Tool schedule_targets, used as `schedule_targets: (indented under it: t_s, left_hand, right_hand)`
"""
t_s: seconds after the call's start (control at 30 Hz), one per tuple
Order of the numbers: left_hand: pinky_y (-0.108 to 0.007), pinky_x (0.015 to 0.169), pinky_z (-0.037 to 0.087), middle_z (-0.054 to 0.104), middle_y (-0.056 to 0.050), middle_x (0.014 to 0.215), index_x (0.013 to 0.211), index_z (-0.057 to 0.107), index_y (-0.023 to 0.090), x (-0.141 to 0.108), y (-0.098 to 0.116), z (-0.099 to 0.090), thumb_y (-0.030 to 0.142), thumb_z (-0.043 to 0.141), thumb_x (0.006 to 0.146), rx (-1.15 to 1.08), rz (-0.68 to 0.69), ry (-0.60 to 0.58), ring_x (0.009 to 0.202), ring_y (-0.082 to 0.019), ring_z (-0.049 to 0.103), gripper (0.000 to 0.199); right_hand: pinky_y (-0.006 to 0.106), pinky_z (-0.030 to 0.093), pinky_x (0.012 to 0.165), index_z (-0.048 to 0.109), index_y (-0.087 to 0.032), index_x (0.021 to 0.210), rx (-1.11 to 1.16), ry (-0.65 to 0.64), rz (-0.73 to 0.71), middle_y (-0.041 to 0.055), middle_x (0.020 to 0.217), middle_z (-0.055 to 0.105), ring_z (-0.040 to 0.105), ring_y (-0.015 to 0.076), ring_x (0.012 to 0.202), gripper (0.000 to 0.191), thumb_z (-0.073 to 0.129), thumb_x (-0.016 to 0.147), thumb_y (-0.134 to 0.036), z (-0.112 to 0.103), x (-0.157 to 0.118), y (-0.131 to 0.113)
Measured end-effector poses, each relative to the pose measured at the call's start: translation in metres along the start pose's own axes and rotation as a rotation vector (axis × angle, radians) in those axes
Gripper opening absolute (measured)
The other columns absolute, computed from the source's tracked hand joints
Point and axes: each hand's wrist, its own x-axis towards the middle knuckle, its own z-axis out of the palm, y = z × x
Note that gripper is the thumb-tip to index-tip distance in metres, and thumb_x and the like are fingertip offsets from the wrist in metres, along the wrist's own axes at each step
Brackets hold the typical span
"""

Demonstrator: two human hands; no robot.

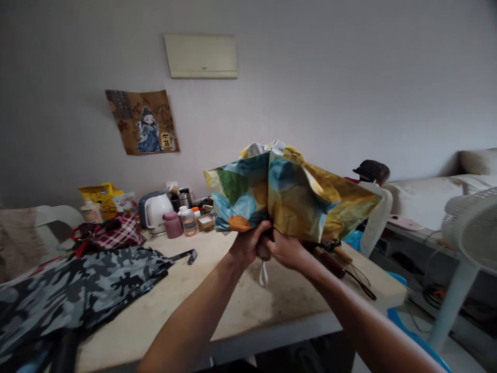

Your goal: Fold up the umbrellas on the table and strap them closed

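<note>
A floral umbrella [248, 194] in yellow, green and blue is held out over the table, its canopy loose and partly folded. My left hand [250, 242] and my right hand [283, 247] are closed together around its handle [263, 252], just beneath the canopy. A white wrist loop [263, 274] dangles from the handle's end. The canopy's lower edge hides some fingers. To the left lies a grey camouflage umbrella [101, 282] with its canopy loose and a hooked end [190, 255] toward the middle. Folded umbrellas with brown handles [330, 261] lie right of my right hand.
Along the table's [209, 290] back stand a white kettle [155, 212], a pink jar [173, 225], a clear bottle [189, 223] and a small box [205, 223]. A plaid cloth bag [116, 235] is behind the camouflage umbrella. At right are a white chair [376, 223] and a fan [473, 228].
</note>
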Motion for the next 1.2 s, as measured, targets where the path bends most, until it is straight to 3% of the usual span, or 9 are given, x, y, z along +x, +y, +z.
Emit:
schedule_targets:
  t_s: [0.07, 0.13, 0.27, 0.43, 0.57, 0.7, 0.83, 1.03, 1.2]
  left_hand:
    - [-0.028, 0.079, 0.051, 0.072, -0.001, 0.079, 0.078, 0.066, 0.016, 0.001, -0.002, -0.003, 0.019, 0.082, 0.054, -0.016, 0.059, 0.037, 0.081, -0.017, 0.065, 0.029]
    - [-0.027, 0.073, 0.05, 0.069, 0.001, 0.071, 0.073, 0.063, 0.015, 0.001, 0.001, -0.004, 0.023, 0.079, 0.06, -0.041, 0.03, 0.029, 0.071, -0.015, 0.063, 0.022]
    - [-0.024, 0.064, 0.05, 0.051, 0.004, 0.051, 0.063, 0.055, 0.016, -0.001, 0.017, -0.003, 0.034, 0.07, 0.074, -0.109, -0.134, -0.09, 0.05, -0.009, 0.049, 0.025]
    - [-0.016, 0.046, 0.04, 0.039, 0.006, 0.053, 0.066, 0.05, 0.016, -0.001, 0.027, -0.006, 0.028, 0.066, 0.078, -0.22, -0.252, -0.271, 0.045, -0.007, 0.041, 0.023]
    - [-0.013, 0.042, 0.036, 0.04, 0.007, 0.059, 0.066, 0.046, 0.016, -0.002, 0.026, -0.01, 0.018, 0.064, 0.076, -0.298, -0.195, -0.277, 0.041, -0.002, 0.03, 0.02]
    - [-0.013, 0.039, 0.034, 0.047, 0.005, 0.061, 0.07, 0.05, 0.015, -0.006, 0.026, -0.007, 0.018, 0.065, 0.074, -0.257, -0.198, -0.225, 0.041, -0.002, 0.031, 0.016]
    - [-0.016, 0.041, 0.039, 0.061, -0.001, 0.071, 0.084, 0.057, 0.015, -0.004, 0.021, -0.005, 0.021, 0.069, 0.072, -0.123, -0.146, -0.077, 0.052, -0.008, 0.051, 0.018]
    - [-0.023, 0.056, 0.052, 0.071, -0.004, 0.081, 0.087, 0.066, 0.014, 0.004, 0.005, -0.013, 0.021, 0.08, 0.066, -0.026, -0.042, -0.023, 0.063, -0.013, 0.064, 0.026]
    - [-0.023, 0.054, 0.05, 0.071, -0.003, 0.075, 0.078, 0.066, 0.014, 0.002, -0.003, -0.021, 0.018, 0.083, 0.061, 0.004, -0.118, 0.08, 0.058, -0.013, 0.062, 0.024]
  right_hand:
    - [0.036, 0.042, 0.074, 0.059, -0.019, 0.071, -0.171, -0.042, 0.015, 0.0087, 0.071, 0.059, 0.056, 0.0231, 0.074, 0.005, 0.056, 0.074, -0.018, 0.005, -0.015, -0.005]
    - [0.037, 0.044, 0.076, 0.065, -0.014, 0.097, -0.216, -0.031, 0.023, 0.0129, 0.087, 0.065, 0.059, 0.024, 0.079, 0.022, 0.051, 0.085, -0.027, 0.008, -0.031, -0.006]
    - [0.033, 0.047, 0.085, 0.054, -0.021, 0.137, 0.027, 0.051, -0.069, 0.0096, 0.115, 0.064, 0.061, 0.0201, 0.092, 0.048, 0.052, 0.093, -0.041, 0.009, -0.055, -0.001]
    - [0.028, 0.048, 0.058, 0.069, -0.017, 0.09, 0.31, 0.346, 0.013, 0.0049, 0.077, 0.064, 0.058, 0.0144, 0.062, 0.036, 0.055, 0.089, -0.051, -0.006, -0.053, 0.01]
    - [0.026, 0.046, 0.045, 0.056, -0.017, 0.091, 0.464, 0.575, 0.161, 0.0035, 0.074, 0.064, 0.057, 0.0131, 0.053, 0.048, 0.064, 0.077, -0.062, -0.027, -0.034, 0.02]
    - [0.026, 0.046, 0.042, 0.049, -0.019, 0.093, 0.507, 0.533, 0.105, 0.0011, 0.073, 0.062, 0.059, 0.0135, 0.051, 0.056, 0.065, 0.072, -0.068, -0.033, -0.016, 0.018]
    - [0.024, 0.042, 0.041, 0.051, -0.018, 0.081, 0.507, 0.47, 0.063, -0.0007, 0.062, 0.056, 0.053, 0.0118, 0.045, 0.044, 0.065, 0.075, -0.059, -0.023, -0.006, 0.009]
    - [0.029, 0.04, 0.054, 0.056, -0.018, 0.072, -0.067, 0.307, -0.039, 0.0058, 0.063, 0.06, 0.054, 0.0164, 0.056, 0.016, 0.047, 0.083, -0.026, -0.002, -0.001, 0.012]
    - [0.031, 0.039, 0.063, 0.065, -0.013, 0.09, -0.707, 0.207, -0.155, 0.0134, 0.086, 0.066, 0.057, 0.0203, 0.07, 0.023, 0.042, 0.086, -0.011, 0.013, -0.007, 0.008]
